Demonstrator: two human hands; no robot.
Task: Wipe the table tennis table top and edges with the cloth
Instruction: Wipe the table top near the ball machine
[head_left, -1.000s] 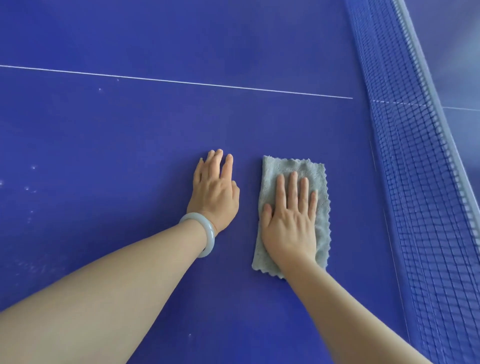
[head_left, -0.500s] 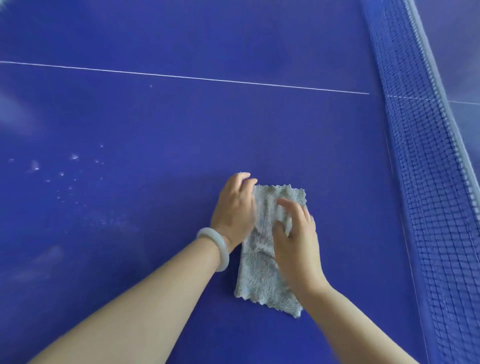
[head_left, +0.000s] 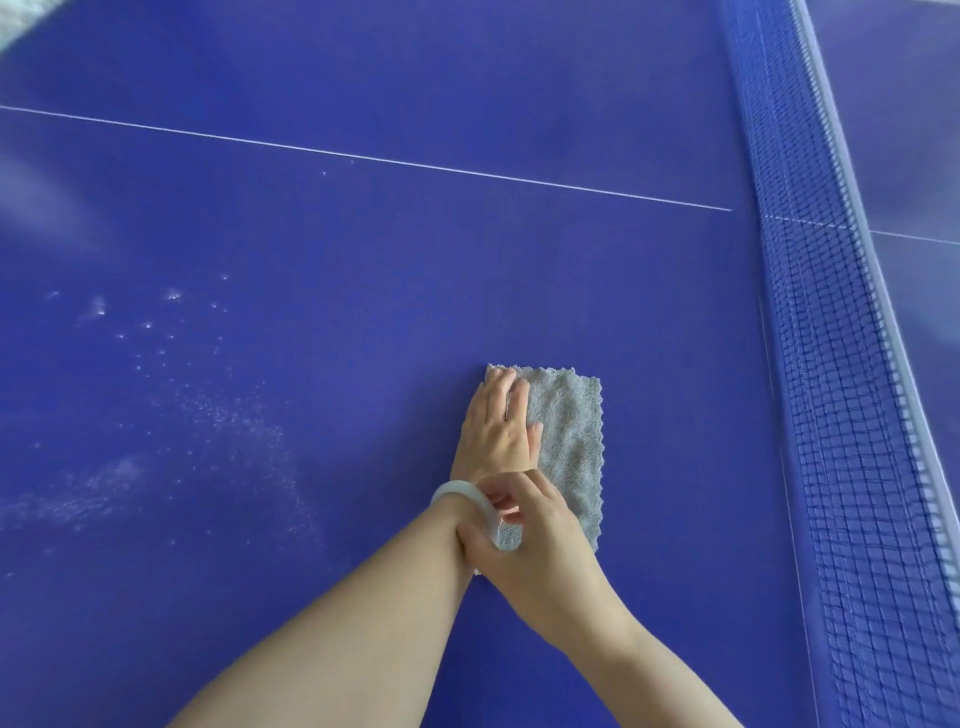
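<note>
While the left hand (head_left: 496, 431) lies flat on the grey microfibre cloth (head_left: 571, 431), with fingers straight and together and the palm pressing the cloth's left part onto the blue table top (head_left: 363, 260), the right hand (head_left: 540, 551) is curled over the left wrist at the pale bracelet (head_left: 457, 491) — thumb under, fingers over. Whether it grips the bracelet or the wrist itself cannot be told.

Cloth: folded to a rectangle, flat on the table top, on the person's side of the white centre line (head_left: 363, 156), well apart from the net (head_left: 841, 389) at right. Its long axis runs near-to-far, approx. parallel to the net. The far short edge faces the centre line; the scalloped long edge faces the net.

Step in hand (judged): no wiping stroke under way, w/ the bracelet being seen to. To do it well, free the right hand and press w/ a flat palm and even pressure. Sweep the cloth broadside — i.e. across its long axis — leftward, toward the white specks (head_left: 171, 296) and dusty smear (head_left: 104, 483) on the surface. Overlap the passes. The table's edges are out of view.
</note>
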